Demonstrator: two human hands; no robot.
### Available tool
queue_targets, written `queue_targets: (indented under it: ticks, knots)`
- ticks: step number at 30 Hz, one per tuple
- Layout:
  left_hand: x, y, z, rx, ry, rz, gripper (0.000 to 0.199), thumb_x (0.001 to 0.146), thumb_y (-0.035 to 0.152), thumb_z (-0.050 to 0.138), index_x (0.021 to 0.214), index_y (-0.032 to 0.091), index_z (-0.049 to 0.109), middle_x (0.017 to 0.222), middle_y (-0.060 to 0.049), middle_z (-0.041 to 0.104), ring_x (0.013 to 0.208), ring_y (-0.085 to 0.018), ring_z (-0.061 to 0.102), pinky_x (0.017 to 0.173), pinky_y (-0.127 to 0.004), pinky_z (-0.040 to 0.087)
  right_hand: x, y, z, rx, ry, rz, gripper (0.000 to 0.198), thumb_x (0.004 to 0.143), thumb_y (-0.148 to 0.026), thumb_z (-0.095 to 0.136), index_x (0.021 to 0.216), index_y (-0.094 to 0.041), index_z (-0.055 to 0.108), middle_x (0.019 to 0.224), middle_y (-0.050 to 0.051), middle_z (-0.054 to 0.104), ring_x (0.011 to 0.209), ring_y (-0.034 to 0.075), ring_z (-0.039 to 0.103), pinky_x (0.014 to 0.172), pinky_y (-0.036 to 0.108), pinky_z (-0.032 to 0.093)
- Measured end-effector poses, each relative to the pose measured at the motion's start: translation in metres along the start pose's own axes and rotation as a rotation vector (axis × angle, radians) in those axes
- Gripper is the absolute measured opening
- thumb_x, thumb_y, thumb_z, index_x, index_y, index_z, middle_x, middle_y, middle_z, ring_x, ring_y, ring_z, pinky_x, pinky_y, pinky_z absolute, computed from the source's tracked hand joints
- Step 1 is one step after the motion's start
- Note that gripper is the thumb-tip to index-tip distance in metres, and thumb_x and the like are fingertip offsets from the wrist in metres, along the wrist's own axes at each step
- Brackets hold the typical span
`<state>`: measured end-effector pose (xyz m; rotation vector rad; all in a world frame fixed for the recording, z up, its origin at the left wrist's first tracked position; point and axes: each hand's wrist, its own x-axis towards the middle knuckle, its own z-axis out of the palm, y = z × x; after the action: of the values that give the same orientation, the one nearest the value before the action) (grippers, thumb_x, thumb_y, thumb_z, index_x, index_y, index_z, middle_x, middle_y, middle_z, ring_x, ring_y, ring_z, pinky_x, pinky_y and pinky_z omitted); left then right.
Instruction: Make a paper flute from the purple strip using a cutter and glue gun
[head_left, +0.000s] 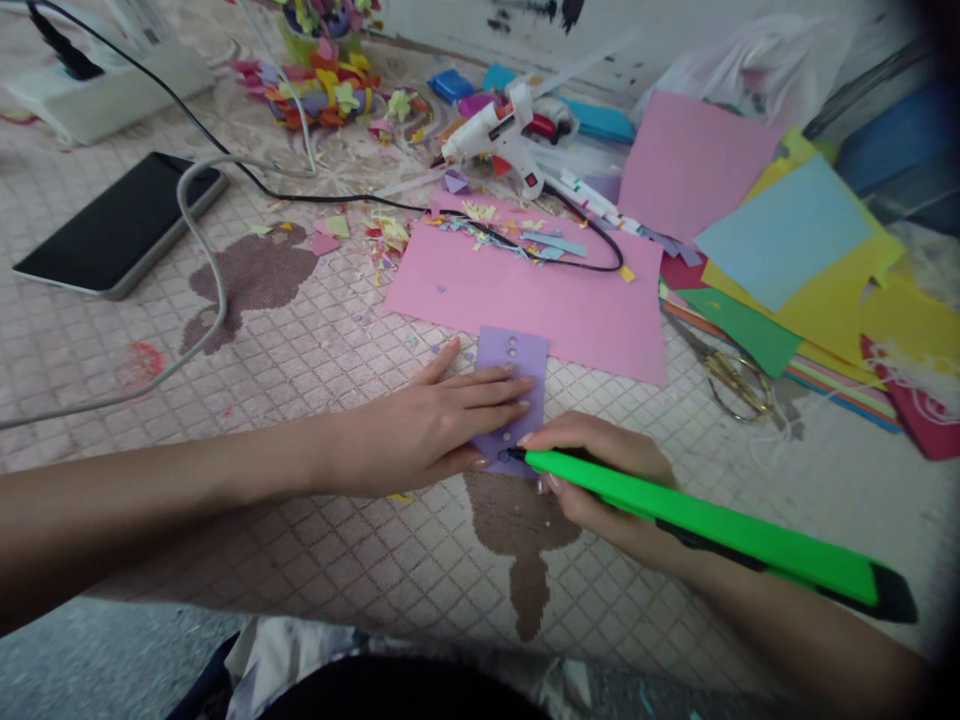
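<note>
My left hand (pixel 461 405) lies flat with its fingers stretched out over a small purple sheet of paper (pixel 525 345), pressing it on the table. Small round holes show near the sheet's top and below my fingers. A dark outlined shape is at its lower end. My right hand (pixel 604 465) grips a long, bright green pen-like tool with black parts (pixel 697 510). Its dark tip rests at or just above that outlined shape; exact contact I cannot tell. Past the purple sheet lies a large pink sheet (pixel 592 325), close to its upper edge.
Paper scraps and a black cord (pixel 585 265) cross the pink sheet. A white glue gun (pixel 495 135) stands behind. To the right are gold-handled scissors (pixel 739 385) and stacked coloured paper (pixel 795 235). At left lie a dark-screened device (pixel 120 225), a grey cable (pixel 217 270) and a power strip (pixel 112 90).
</note>
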<state>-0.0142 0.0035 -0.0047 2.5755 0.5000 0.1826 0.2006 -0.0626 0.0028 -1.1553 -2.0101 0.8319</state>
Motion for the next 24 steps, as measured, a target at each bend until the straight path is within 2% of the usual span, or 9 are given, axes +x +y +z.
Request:
queue_targets:
  ticks: [8, 11, 19, 24]
  knots:
    - [-0.0006, -0.0006, 0.0018, 0.02, 0.009, 0.001, 0.05, 0.092, 0.02, 0.045, 0.14, 0.017, 0.032, 0.147, -0.011, 0.034, 0.139, -0.021, 0.022, 0.113, -0.051, -0.002, -0.0009, -0.0012, -0.0014, 0.047, 0.029, -0.011, 0.025, 0.077, -0.007, 0.052, 0.094, -0.021, 0.064, 0.078, 0.002, 0.068, 0.069, 0.013, 0.064, 0.059, 0.025, 0.052]
    - [-0.0011, -0.0014, 0.003, 0.013, 0.014, 0.006, 0.051, 0.091, 0.02, 0.045, 0.14, 0.017, 0.031, 0.147, -0.011, 0.033, 0.14, -0.021, 0.021, 0.113, -0.051, -0.003, -0.0036, 0.0001, -0.0019, 0.08, 0.039, 0.025, 0.024, 0.078, -0.008, 0.052, 0.095, -0.021, 0.064, 0.079, 0.003, 0.067, 0.068, 0.013, 0.065, 0.057, 0.025, 0.052]
    - [-0.001, -0.0014, 0.0032, -0.032, 0.053, 0.011, 0.05, 0.09, 0.019, 0.047, 0.139, 0.019, 0.035, 0.145, -0.011, 0.037, 0.139, -0.022, 0.024, 0.114, -0.05, -0.002, -0.0051, 0.0012, -0.0016, 0.072, 0.009, 0.047, 0.025, 0.078, -0.008, 0.053, 0.096, -0.021, 0.063, 0.079, 0.002, 0.068, 0.068, 0.013, 0.064, 0.057, 0.024, 0.051]
    - [-0.0013, -0.0015, 0.0032, -0.013, 0.037, 0.01, 0.049, 0.091, 0.019, 0.046, 0.139, 0.018, 0.035, 0.146, -0.011, 0.035, 0.139, -0.022, 0.023, 0.113, -0.051, -0.003, -0.0042, 0.0013, -0.0005, 0.051, 0.019, 0.045, 0.024, 0.078, -0.009, 0.054, 0.095, -0.021, 0.063, 0.081, 0.002, 0.068, 0.067, 0.012, 0.064, 0.058, 0.024, 0.051]
